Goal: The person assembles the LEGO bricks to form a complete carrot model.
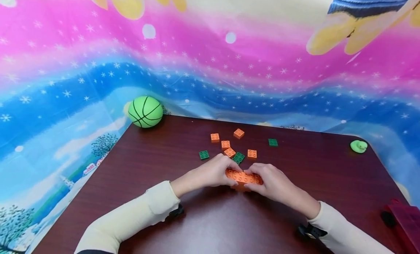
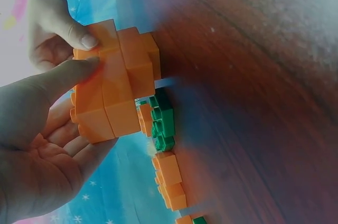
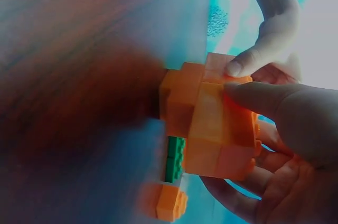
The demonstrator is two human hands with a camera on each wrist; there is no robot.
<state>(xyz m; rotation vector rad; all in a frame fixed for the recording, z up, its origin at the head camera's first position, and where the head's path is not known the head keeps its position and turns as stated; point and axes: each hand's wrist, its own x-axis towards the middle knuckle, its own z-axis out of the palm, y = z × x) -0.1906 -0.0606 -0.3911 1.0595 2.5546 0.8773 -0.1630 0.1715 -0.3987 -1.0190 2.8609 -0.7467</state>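
Observation:
A stack of joined orange toy building bricks [image 1: 242,176] is held low over the dark wooden table near its middle. My left hand [image 1: 218,172] grips its left end, thumb on the near side and fingers behind. From the other end my right hand [image 1: 270,179] grips it the same way, the thumbs close together. In the left wrist view the orange stack [image 2: 113,84] is widest at the studded top and steps in toward a narrow bottom. Just beyond lie a green brick [image 1: 238,157] and an orange brick [image 1: 229,152], partly hidden behind the stack in the wrist views.
Several more loose bricks lie farther back, among them an orange brick [image 1: 238,133] and a green brick [image 1: 273,142]. A green ball [image 1: 145,112] sits at the back left corner, a green toy duck [image 1: 359,146] at the back right. A dark red object [image 1: 405,221] stands at the right edge.

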